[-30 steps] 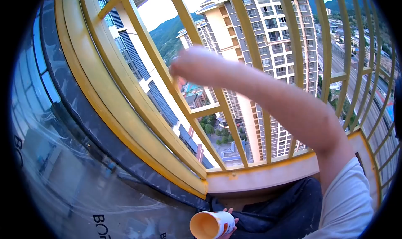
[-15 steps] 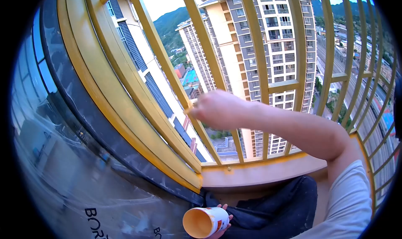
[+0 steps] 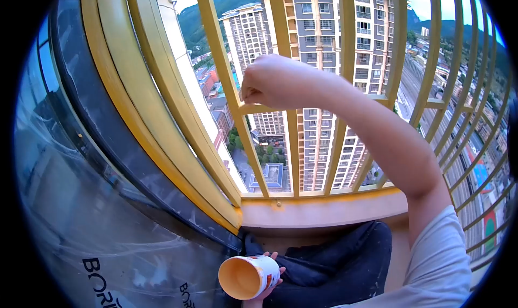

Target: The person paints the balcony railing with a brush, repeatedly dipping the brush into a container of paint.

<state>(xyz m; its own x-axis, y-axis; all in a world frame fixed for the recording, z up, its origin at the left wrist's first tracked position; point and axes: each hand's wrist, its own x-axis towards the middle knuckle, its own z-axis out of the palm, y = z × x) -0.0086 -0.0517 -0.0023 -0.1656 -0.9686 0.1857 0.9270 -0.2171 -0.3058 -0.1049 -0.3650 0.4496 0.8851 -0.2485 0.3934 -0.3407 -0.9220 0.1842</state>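
My left hand (image 3: 276,270) is wrapped round a white paper cup (image 3: 267,273) with orange-red print, low in the view. The cup tilts toward me and its inside looks yellow-orange; I cannot see how much is in it. Out in front, my right hand (image 3: 264,81) is closed, its fingertips down at a yellow metal railing bar (image 3: 220,49), near where a crosspiece (image 3: 259,109) joins. Whatever those fingers pinch is hidden behind the hand.
Wide yellow frame posts (image 3: 156,87) and a dark window frame (image 3: 102,108) stand at the left, beside plastic-covered glass (image 3: 145,254). A pale ledge (image 3: 324,211) runs below the bars. My dark trousers (image 3: 345,259) are behind it. Tall buildings (image 3: 315,33) rise outside.
My right hand has moved up along the bar to the crosspiece. The view has shifted a little, and the cup stays in my left hand.
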